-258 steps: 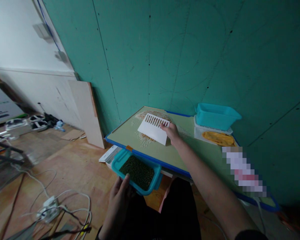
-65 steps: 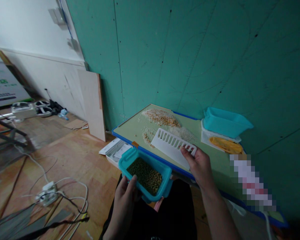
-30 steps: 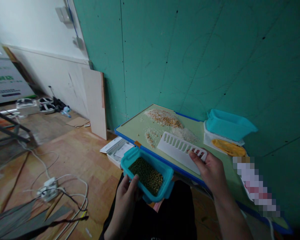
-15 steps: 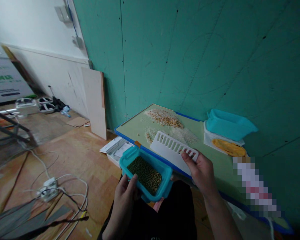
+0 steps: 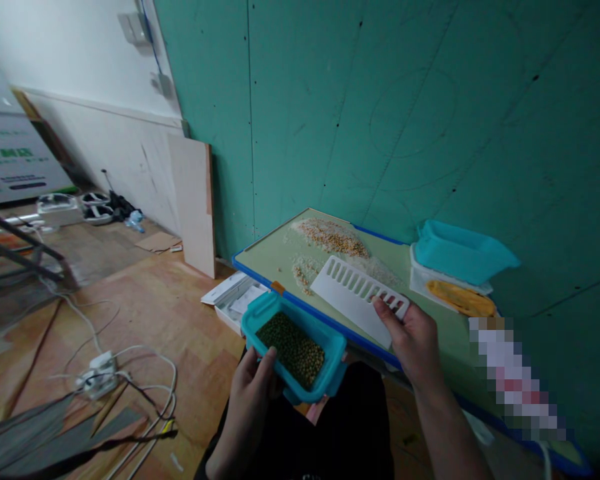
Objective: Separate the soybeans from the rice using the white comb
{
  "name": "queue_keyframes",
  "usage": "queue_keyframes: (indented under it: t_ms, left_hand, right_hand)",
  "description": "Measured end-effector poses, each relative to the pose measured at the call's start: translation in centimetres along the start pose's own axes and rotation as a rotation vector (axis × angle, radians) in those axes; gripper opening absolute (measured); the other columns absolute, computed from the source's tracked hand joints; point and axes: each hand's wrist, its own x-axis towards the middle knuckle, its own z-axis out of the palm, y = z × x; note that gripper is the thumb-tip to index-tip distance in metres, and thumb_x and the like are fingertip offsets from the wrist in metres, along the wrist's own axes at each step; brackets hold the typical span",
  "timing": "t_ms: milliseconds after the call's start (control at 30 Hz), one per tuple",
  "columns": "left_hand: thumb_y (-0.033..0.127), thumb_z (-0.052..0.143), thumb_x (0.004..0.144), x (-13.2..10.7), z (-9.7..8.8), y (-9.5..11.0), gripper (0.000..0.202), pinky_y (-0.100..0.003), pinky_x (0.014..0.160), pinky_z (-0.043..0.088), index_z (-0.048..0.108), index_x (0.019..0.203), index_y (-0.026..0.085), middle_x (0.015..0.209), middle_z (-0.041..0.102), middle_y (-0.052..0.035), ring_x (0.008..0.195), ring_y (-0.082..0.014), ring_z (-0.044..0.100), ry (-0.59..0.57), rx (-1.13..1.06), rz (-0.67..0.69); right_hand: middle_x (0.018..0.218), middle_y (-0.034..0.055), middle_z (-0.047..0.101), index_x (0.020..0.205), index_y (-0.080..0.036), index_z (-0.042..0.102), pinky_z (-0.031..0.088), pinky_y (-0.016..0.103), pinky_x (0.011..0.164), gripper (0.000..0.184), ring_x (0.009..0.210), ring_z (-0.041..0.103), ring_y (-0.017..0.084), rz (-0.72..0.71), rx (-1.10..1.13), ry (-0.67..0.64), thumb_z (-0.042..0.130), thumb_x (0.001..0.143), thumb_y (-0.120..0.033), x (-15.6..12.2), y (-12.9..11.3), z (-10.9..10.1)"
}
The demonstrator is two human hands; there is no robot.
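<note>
My left hand (image 5: 255, 380) grips the near left rim of a teal plastic container (image 5: 334, 347), tilted below the table's edge. Inside lie green beans (image 5: 280, 333) and, toward the right, yellowish beans (image 5: 311, 353). In my right hand (image 5: 415, 337) is a white slotted plastic scraper (image 5: 350, 300), thumb on top by its slots, held over the front edge of the table. Just beyond the scraper, a small patch of pale grains and beans (image 5: 306, 270) lies on the tabletop. A larger heap of beans and white grains (image 5: 330, 235) sits farther back.
The pale green table (image 5: 265, 250) has a blue edge and stands against a teal wall. At its right are a second teal container (image 5: 463, 253) and a yellow cloth-like item (image 5: 460, 298). An open white box (image 5: 233, 303) sits at left; a power strip (image 5: 100, 375) with cables lies on the floor.
The scraper in my right hand has shifted slightly right and away from the small grain patch, exposing more of it. My left hand and the container stay nearly still.
</note>
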Motion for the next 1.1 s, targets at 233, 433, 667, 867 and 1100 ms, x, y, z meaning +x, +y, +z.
queue_keyframes:
  t_ms: [233,433,667,867,1100]
  left_hand:
    - [0.047,0.078,0.076,-0.2,0.1,0.3,0.032,-0.018,0.042,0.034,0.062,0.080,0.020,0.052,0.042,0.0099,0.043,-0.0068,0.039,0.002,-0.021,0.000]
    - [0.047,0.079,0.075,-0.3,0.2,0.4,0.033,-0.018,0.042,0.036,0.062,0.084,0.020,0.054,0.044,0.0097,0.044,-0.0065,0.041,-0.003,-0.016,0.003]
    - [0.048,0.078,0.076,-0.1,0.0,0.2,0.033,-0.018,0.043,0.035,0.063,0.083,0.020,0.055,0.042,0.0096,0.045,-0.0063,0.040,-0.003,-0.007,0.000]
    - [0.045,0.078,0.076,-0.2,0.1,0.5,0.030,-0.019,0.042,0.034,0.061,0.078,0.021,0.055,0.042,0.0095,0.045,-0.0071,0.041,-0.017,-0.012,0.001]
    - [0.046,0.080,0.074,-0.2,0.2,1.0,0.030,-0.020,0.040,0.034,0.064,0.083,0.022,0.053,0.046,0.0091,0.042,-0.0079,0.041,-0.003,-0.021,0.002]
  right_hand:
    - [0.093,0.0087,0.078,0.098,-0.016,0.073,0.054,0.031,0.070,0.039,0.083,0.072,0.026,0.006,0.063,-0.025,0.068,0.084,-0.053,0.0,0.3,1.7]
    - [0.088,0.0076,0.078,0.094,-0.017,0.073,0.054,0.031,0.069,0.037,0.078,0.071,0.024,0.004,0.076,-0.045,0.068,0.084,-0.052,-0.1,-0.1,2.1]
    - [0.090,0.0088,0.078,0.095,-0.016,0.073,0.054,0.031,0.068,0.039,0.079,0.072,0.025,0.012,0.082,-0.036,0.068,0.084,-0.054,-0.1,-0.4,2.3]
    - [0.090,0.0088,0.078,0.095,-0.016,0.073,0.054,0.031,0.068,0.038,0.078,0.071,0.024,-0.004,0.089,-0.074,0.067,0.084,-0.053,0.0,-0.6,2.5]
    - [0.087,0.0090,0.077,0.093,-0.015,0.073,0.053,0.030,0.064,0.040,0.075,0.071,0.024,-0.007,0.071,-0.085,0.066,0.084,-0.054,-0.1,-1.0,2.7]
